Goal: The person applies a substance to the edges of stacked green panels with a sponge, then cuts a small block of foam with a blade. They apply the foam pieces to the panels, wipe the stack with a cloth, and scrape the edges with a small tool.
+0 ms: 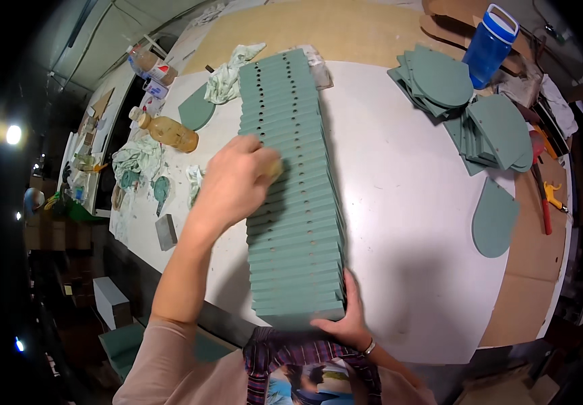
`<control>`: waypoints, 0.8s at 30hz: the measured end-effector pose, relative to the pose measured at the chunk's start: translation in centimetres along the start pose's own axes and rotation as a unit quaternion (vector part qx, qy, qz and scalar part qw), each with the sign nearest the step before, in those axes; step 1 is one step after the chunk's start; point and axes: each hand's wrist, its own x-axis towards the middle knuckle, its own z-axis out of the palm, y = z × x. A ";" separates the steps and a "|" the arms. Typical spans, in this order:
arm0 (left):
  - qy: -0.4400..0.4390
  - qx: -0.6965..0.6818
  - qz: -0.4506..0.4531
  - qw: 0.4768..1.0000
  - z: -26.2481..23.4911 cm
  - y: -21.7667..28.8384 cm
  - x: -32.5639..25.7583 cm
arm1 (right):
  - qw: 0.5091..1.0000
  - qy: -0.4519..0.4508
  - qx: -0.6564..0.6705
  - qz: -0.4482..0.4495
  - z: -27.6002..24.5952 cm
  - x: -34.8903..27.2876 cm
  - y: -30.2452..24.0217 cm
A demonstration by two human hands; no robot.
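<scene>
Two plastic bottles at the table's far left: a capped one with a red-and-white label (pixel 163 70), an amber one (pixel 168 131) nearer.

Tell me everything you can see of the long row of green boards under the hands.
The row of green boards is a tight pack of thin, matte sage-green panels standing on edge, running away from the person across the white table. Small round holes line their upper edges. The left hand presses something small and yellowish on top near the middle; the right hand braces the near end.
</scene>
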 end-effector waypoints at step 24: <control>-0.013 0.066 -0.012 0.998 0.6 -3.0 1.6 | 0.999 0.007 -0.037 -0.031 -0.4 0.4 -0.5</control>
